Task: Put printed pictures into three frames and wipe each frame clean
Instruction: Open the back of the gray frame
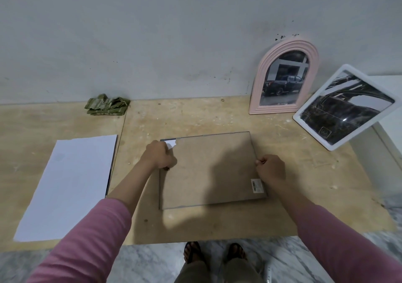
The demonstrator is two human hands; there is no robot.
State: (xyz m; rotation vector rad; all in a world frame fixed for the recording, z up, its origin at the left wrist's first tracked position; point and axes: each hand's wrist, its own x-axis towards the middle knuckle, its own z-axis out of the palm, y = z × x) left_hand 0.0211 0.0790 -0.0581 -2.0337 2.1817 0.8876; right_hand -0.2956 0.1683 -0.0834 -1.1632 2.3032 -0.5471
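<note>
Both hands work on the third frame in the head view, the only view we have. Our left hand (159, 155) is curled at the far left corner of the rectangular frame lying face down with its brown board backing up (208, 169), the fingers pinching or pressing near a white bit of paper (171, 143) that shows at that corner. Our right hand (270, 169) is closed on the right edge, fingertips pinching something small there, perhaps a tab; we cannot tell exactly.

This frame lies flat on the pale plywood board (217, 224), directly before us and between the two hands. Its long axis runs left to right, so each hand holds one short side, and both are equally near.

We judge that the backing is being fixed, and turning the frame over and wiping come next. For that, the crumpled green cloth (107, 105) waits far left by the grey wall, nearer to the left hand.

Around it: white paper sheets (69, 184) lie well to the left. The pink arched frame with a truck picture (285, 78) and the white rounded frame with a car picture (345, 108) lean at the far right, apart from our work. Nothing blocks the way.
</note>
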